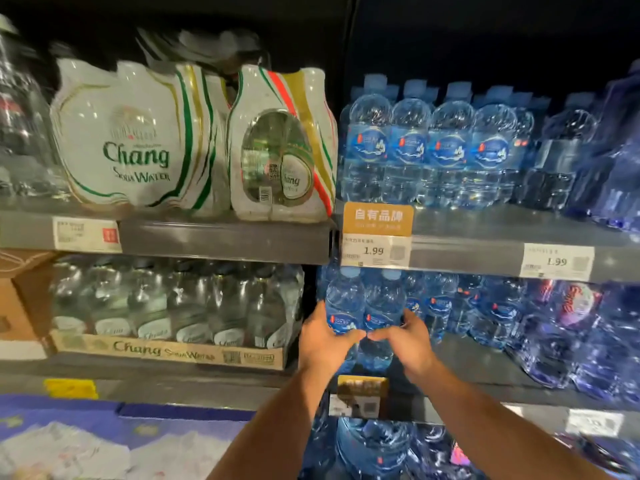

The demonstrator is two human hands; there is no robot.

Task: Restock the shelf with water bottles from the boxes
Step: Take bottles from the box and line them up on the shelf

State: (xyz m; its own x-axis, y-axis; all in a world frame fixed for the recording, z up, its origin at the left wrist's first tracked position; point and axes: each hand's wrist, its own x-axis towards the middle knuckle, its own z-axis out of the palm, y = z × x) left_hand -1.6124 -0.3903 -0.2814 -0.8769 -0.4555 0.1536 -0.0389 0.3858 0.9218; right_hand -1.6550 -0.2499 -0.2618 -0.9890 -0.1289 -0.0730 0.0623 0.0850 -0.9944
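1. Well to the left of the left fingers, a Chang soda water tray (166,351) is sitting on the neighbouring shelf section, apart from the work.
2. Next along, the left hand (323,341) is gripping the left bottle (344,299) at its label band. The fingers are curling round the far side out of view, and the thumb is lying across the front, pointing right.
3. Between the two sets of fingers, the left bottle and the right bottle (384,299) are standing upright and touching side by side, long axes vertical. Their caps are reaching just under the rim of the upper shelf (485,258). The hands and wrists are hiding the bases, so I cannot tell whether they are resting on the board or hanging just above it.
4. On the other side, the right hand (405,341) is wrapping the right bottle the same way. Its thumb is pointing left, with the tip almost meeting the left thumb.
5. Just right of the right fingers, a stocked row (436,306) of the same blue bottles is standing further back on the middle shelf (464,362), leaving a bare strip of board in front.
6. Judging from this, the slot being filled is lying straight ahead of the fingers, at the row's left end. Each hand is equally near its own bottle, so the pair is likely going in together. The thing to watch is keeping the bottles upright, since the caps are passing close under the upper rim.
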